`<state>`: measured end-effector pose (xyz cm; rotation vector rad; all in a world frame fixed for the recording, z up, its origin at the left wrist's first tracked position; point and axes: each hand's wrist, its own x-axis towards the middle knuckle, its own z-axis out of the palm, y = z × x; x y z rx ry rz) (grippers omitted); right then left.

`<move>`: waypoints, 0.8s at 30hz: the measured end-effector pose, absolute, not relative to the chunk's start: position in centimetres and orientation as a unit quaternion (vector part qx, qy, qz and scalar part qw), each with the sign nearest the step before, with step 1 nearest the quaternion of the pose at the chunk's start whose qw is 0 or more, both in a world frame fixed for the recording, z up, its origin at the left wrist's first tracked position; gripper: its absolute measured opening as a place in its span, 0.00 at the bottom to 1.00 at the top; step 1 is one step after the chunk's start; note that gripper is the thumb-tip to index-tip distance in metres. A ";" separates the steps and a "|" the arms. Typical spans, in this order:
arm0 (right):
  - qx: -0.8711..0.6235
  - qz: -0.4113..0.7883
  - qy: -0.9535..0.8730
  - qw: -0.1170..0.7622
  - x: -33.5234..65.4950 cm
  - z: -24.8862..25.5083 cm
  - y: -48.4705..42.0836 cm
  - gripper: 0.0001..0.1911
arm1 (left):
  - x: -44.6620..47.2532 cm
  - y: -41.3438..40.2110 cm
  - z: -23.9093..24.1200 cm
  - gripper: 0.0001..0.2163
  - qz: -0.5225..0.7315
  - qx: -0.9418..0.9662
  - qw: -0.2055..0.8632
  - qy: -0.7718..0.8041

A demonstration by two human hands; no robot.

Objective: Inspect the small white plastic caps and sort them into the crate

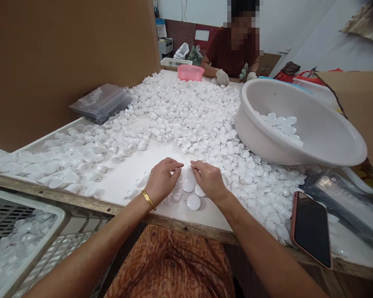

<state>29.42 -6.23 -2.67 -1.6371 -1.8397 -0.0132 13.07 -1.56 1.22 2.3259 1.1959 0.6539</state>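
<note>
My left hand, with a gold bangle at the wrist, and my right hand rest side by side on the white table near its front edge. Both have the fingers curled down, fingertips almost meeting, over a few small white plastic caps. What either hand pinches is hidden under the fingers. A big heap of the same white caps covers the table beyond and beside my hands.
A large white basin, tilted, holds some caps at the right. A phone lies at the front right edge. A white crate with caps sits lower left. Clear bags lie far left. A gloved person works opposite, by a pink basket.
</note>
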 end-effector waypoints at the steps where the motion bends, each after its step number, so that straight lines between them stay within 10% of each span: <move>1: -0.621 0.003 -0.708 0.337 29.5 -2.8 -6.2 0.09 | 13.2 -1.5 1.2 0.12 0.229 0.843 0.217 0.436; 17: -0.570 0.116 -0.674 0.456 30.3 -3.3 -5.1 0.07 | 17.6 2.8 -0.4 0.11 0.213 0.663 0.517 0.497; 24: -0.592 0.140 -0.686 0.399 30.8 -3.7 -4.9 0.10 | 17.7 3.0 -0.5 0.11 0.157 0.709 0.449 0.521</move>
